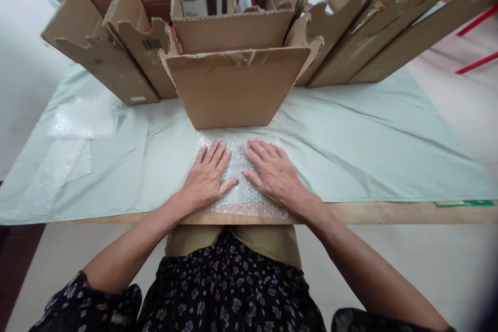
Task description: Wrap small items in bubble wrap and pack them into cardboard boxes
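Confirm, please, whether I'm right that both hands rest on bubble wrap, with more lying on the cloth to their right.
Not quite: the head view shows the other pieces on the cloth to their left. The left hand and right hand rest on bubble wrap.

So the bubble wrap (241,196) is a clear, bumpy sheet lying pretty flat on the bench (369,212), right under the left hand (207,175) and right hand (273,174). It shows between them, sticks out slightly ahead, and runs back behind them too.
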Motion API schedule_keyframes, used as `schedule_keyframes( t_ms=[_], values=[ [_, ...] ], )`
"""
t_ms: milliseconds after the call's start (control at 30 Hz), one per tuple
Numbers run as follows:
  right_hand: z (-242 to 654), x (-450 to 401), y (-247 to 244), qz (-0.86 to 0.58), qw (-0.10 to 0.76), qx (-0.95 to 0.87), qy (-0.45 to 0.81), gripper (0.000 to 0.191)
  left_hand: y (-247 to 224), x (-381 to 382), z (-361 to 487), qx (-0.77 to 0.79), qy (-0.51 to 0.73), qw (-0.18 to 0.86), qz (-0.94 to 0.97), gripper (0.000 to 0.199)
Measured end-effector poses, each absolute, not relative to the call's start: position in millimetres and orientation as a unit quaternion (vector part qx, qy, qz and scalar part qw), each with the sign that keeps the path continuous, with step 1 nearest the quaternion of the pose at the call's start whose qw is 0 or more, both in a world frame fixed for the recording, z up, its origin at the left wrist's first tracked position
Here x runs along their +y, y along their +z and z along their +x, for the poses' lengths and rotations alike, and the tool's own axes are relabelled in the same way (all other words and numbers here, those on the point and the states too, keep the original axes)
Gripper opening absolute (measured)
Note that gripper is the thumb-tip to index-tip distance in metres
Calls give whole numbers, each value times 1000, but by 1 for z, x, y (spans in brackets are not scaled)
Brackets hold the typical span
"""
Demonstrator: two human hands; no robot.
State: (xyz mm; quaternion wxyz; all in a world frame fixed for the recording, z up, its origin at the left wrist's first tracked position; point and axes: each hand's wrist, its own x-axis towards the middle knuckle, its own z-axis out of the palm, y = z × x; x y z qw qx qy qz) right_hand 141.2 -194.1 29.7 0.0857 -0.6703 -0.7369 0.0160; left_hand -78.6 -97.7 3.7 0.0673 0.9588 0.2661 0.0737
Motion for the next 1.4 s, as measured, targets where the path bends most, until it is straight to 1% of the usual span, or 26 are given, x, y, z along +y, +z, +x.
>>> schedule_keyframes(
  t_ms=[67,133,200,300,433,500,567,700,833,933,1033,1100,1133,1167,1233,1333,1400],
  values=[
    [147,-194,26,-657,91,-748,26,54,6,-97,-78,268,67,66,959,76],
    [162,-206,22,-678,116,-726,13,51,7,-97,-78,269,64,68,958,76],
    [180,-230,21,-701,152,-697,-14,47,7,-96,-78,270,68,76,957,75],
    [195,-276,28,-684,193,-703,-38,41,8,-96,-79,273,76,95,954,73],
    [178,-315,35,-633,193,-750,-12,41,11,-96,-80,278,59,110,952,75],
    [163,-315,30,-621,195,-759,-9,39,12,-95,-79,277,53,115,953,76],
    [152,-307,21,-618,218,-755,-25,34,13,-94,-80,274,54,124,952,75],
    [144,-291,12,-617,310,-722,-28,28,21,-93,-93,279,75,173,942,72],
    [144,-289,25,-625,403,-667,51,25,42,-98,-119,268,107,248,925,71],
    [147,-289,36,-632,457,-612,136,21,56,-101,-136,210,70,310,925,74],
    [150,-282,39,-634,502,-538,237,18,61,-104,-145,157,23,333,929,94],
    [153,-276,36,-638,520,-479,306,19,61,-105,-147,144,18,327,934,109],
    [154,-273,34,-638,527,-448,338,21,60,-106,-148,141,22,325,935,112],
    [156,-269,32,-637,535,-417,367,23,59,-106,-148,143,30,326,934,111],
    [158,-263,30,-626,552,-359,417,28,58,-106,-148,168,64,339,923,99],
    [162,-258,32,-607,568,-307,463,31,55,-105,-144,268,142,373,877,69],
    [165,-260,34,-596,568,-309,477,31,53,-102,-140,325,186,390,841,52]
  ],
)
